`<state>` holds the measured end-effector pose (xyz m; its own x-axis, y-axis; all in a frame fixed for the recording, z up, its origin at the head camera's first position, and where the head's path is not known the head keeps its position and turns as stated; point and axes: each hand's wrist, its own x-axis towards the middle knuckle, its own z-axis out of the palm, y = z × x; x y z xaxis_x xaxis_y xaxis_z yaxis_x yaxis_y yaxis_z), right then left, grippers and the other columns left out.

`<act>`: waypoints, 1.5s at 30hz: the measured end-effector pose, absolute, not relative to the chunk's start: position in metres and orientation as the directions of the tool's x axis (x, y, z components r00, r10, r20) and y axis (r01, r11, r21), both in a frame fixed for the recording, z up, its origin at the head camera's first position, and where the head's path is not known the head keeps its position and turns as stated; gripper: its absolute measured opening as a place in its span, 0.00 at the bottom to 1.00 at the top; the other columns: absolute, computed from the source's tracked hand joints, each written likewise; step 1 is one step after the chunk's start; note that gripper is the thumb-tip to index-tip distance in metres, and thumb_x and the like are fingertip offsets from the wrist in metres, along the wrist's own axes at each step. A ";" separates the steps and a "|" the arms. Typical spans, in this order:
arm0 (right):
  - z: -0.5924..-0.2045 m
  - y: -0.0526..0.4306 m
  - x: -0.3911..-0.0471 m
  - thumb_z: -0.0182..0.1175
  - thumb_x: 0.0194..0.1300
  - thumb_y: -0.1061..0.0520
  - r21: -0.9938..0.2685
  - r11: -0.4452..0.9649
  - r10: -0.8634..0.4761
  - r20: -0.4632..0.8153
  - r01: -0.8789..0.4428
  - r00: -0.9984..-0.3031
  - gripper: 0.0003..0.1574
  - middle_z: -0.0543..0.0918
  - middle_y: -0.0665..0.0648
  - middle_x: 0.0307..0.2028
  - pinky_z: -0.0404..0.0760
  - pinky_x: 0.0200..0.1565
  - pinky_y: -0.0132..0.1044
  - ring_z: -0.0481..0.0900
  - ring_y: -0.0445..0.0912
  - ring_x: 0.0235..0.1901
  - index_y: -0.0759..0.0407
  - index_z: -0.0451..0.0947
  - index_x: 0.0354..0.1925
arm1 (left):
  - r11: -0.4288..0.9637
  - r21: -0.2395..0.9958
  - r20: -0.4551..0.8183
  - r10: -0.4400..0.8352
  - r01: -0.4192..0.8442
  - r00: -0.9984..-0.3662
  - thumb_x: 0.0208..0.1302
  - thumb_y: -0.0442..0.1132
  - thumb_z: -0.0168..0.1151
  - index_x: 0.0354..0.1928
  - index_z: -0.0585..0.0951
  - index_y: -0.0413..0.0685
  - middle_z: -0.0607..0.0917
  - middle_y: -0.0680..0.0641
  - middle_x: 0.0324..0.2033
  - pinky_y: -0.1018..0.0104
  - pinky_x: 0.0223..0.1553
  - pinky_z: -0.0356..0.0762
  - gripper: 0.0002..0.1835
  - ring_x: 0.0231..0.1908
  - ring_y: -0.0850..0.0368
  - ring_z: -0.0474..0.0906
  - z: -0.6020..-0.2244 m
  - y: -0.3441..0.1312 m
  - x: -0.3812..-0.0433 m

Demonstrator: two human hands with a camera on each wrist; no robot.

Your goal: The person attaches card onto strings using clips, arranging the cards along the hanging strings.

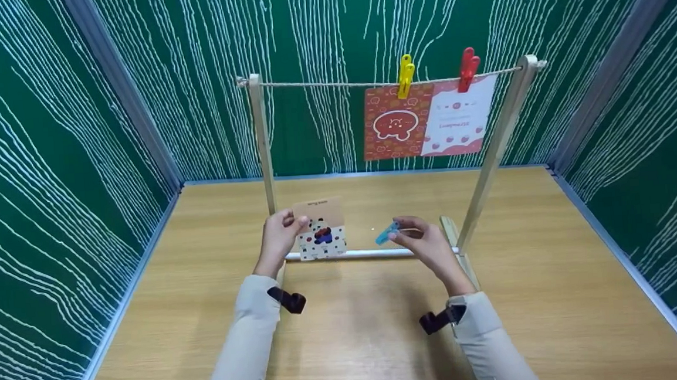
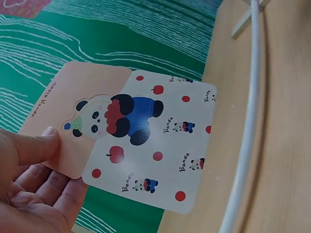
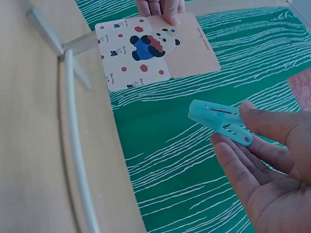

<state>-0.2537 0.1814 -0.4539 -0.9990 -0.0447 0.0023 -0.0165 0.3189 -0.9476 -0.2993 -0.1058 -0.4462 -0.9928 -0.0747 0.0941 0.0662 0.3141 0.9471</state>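
Note:
My left hand pinches a panda card by its edge, thumb on the printed face. In the left wrist view the card has a peach part and a white part with red dots and apples. To the right, my right hand holds a light blue clothespin between thumb and fingers. The right wrist view shows the clothespin gripped at its handle end, its nose pointing toward the card's side. Both hands are below the string, in front of the wooden frame.
A string runs between two wooden posts. Near its right end hang a red card under a yellow clothespin and a pink-and-white card under a red clothespin. A white bar joins the posts low down.

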 end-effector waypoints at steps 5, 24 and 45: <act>-0.438 0.177 -0.258 0.64 0.64 0.52 -0.940 0.334 -0.059 0.053 -0.070 -0.997 0.29 0.80 0.64 0.53 0.79 0.54 0.39 0.79 0.53 0.54 0.60 0.73 0.60 | 0.334 0.940 0.098 -0.088 0.063 -0.991 0.65 0.38 0.62 0.26 0.72 0.47 0.78 0.51 0.26 0.72 0.30 0.71 0.12 0.28 0.60 0.73 -0.433 -0.104 -0.302; -0.379 0.163 -0.273 0.63 0.64 0.57 -0.905 0.349 -0.094 0.224 -0.243 -0.970 0.26 0.81 0.65 0.51 0.80 0.53 0.37 0.81 0.54 0.53 0.64 0.73 0.59 | 0.345 0.928 0.172 -0.068 0.139 -0.983 0.67 0.38 0.59 0.47 0.80 0.40 0.85 0.40 0.47 0.59 0.52 0.80 0.11 0.47 0.51 0.82 -0.391 -0.100 -0.312; -0.335 0.140 -0.286 0.65 0.61 0.62 -0.796 0.340 -0.106 0.496 -0.501 -0.862 0.22 0.84 0.62 0.44 0.82 0.46 0.29 0.84 0.49 0.45 0.66 0.77 0.53 | 0.328 0.917 0.255 -0.038 0.229 -0.966 0.69 0.38 0.56 0.50 0.79 0.44 0.85 0.44 0.47 0.62 0.51 0.79 0.11 0.46 0.54 0.81 -0.364 -0.092 -0.319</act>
